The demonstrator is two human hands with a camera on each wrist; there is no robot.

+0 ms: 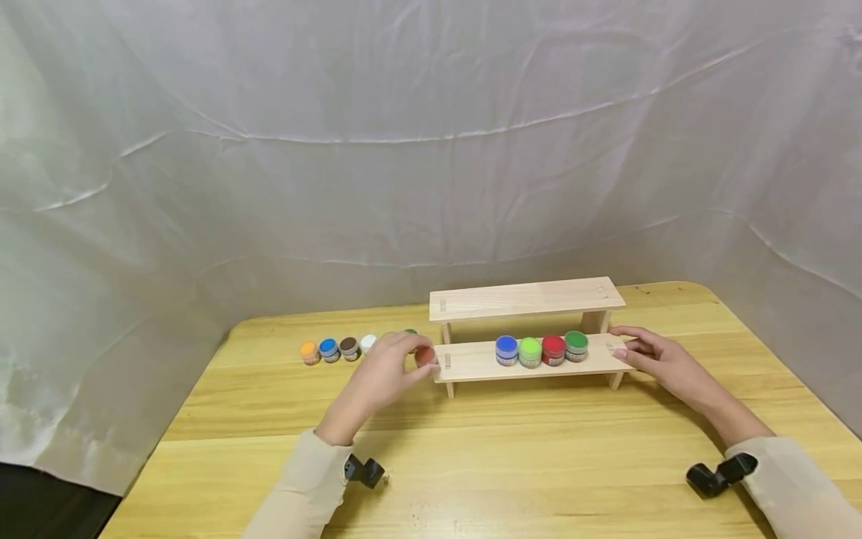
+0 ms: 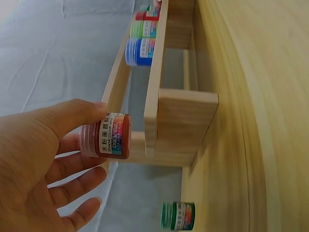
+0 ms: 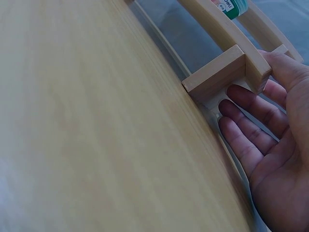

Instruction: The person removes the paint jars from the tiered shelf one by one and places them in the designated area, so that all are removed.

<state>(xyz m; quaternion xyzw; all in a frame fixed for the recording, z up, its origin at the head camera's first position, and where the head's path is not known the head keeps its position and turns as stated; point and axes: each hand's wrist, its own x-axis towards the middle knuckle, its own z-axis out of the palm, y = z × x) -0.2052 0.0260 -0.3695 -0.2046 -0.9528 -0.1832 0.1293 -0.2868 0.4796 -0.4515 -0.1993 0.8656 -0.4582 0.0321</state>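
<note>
A reddish-brown paint jar with a clear lid is pinched between the thumb and fingers of my left hand, just off the left end of the lower shelf. My right hand grips the right end of the two-tier wooden rack, its thumb on the lower board; the other fingers stay loosely bent beside the support in the right wrist view. On that lower board stand a blue jar, a light green jar, a red jar and a dark green jar, side by side.
Left of the rack, an orange jar, a blue-lidded jar, a dark brown jar and a white jar stand on the wooden table. Another green jar is partly hidden behind my left hand. A grey cloth hangs behind.
</note>
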